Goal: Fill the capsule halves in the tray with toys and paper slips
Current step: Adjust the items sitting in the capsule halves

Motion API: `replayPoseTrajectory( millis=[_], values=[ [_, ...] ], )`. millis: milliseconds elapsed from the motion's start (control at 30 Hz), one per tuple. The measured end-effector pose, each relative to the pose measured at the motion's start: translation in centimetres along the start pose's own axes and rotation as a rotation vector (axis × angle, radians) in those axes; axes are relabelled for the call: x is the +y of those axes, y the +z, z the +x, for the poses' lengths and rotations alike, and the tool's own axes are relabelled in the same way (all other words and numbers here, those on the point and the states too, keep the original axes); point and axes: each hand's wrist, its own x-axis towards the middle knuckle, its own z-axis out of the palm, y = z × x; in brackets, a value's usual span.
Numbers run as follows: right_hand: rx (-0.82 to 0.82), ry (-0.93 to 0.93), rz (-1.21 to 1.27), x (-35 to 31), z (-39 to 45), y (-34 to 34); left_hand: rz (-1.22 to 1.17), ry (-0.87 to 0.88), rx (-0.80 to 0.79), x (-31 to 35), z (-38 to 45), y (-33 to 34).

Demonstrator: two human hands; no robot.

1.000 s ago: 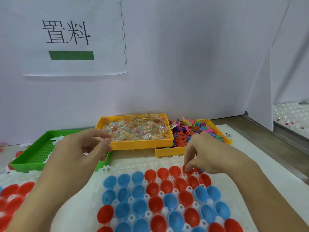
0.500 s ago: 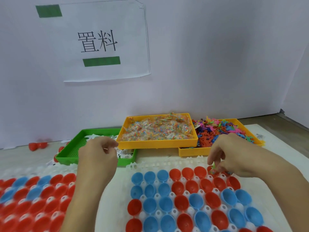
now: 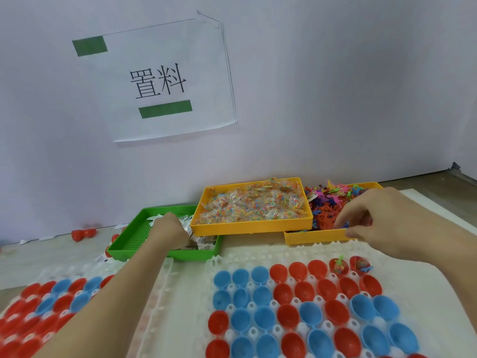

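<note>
The left hand (image 3: 169,229) hides its fingers (in the green tray (image 3: 129,244)).

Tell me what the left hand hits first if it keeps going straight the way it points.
Most likely the paper slips in the green tray: the left hand is already down among them. Past them comes the orange tray, though depth is hard to judge.

Worktop (image 3: 258,248), as I see it: green tray (image 3: 134,239), two yellow trays (image 3: 247,227) (image 3: 315,236), white capsule tray (image 3: 296,250) of red and blue halves, second capsule tray (image 3: 160,293) left, loose red capsule halves (image 3: 84,233) behind.
</note>
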Motion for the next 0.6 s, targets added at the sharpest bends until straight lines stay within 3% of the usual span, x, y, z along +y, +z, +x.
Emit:
replayPoseTrajectory(
  millis=[467, 600],
  values=[
    [0.157, -0.035, 0.074, 0.3, 0.0, -0.1, -0.01, 0.008, 0.026, -1.0, 1.5, 1.5],
    [0.184, -0.024, 0.099, 0.3, -0.1, 0.0, 0.023, 0.0, -0.029, -0.8, 1.3, 1.0]
  ],
)
